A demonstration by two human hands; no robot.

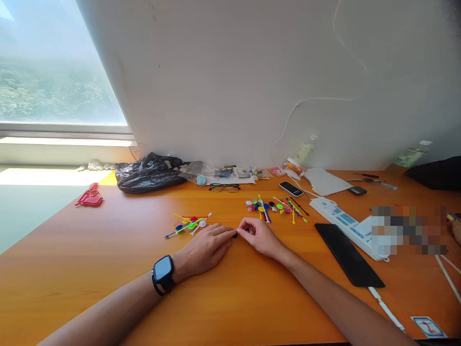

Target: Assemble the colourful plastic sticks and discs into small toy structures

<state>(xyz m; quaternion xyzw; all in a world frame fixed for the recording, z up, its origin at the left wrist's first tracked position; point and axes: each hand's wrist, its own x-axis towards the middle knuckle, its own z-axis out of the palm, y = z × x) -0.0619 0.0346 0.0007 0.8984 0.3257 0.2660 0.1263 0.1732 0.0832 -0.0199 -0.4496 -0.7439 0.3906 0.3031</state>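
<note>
Head view: a wooden table (pixel 108 298) stretches beneath both forearms, which seem laid there for steadiness. Left hand (pixel 207 247), palm down, holds its fingers extended together, likely to brace their tips; whether they grip anything, I cannot tell. Right hand (pixel 262 236) curls opposite, thumb and forefinger pressed together in a fine pinch, apparently for precision; what lies between is too small to tell. Beyond them, a right heap (pixel 265 209) and smaller left heap (pixel 192 223) of colourful plastic pieces sit apart, probably for easy reach. Smallest, a black piece (pixel 235 235) is at the left fingertips, between the hands.
</note>
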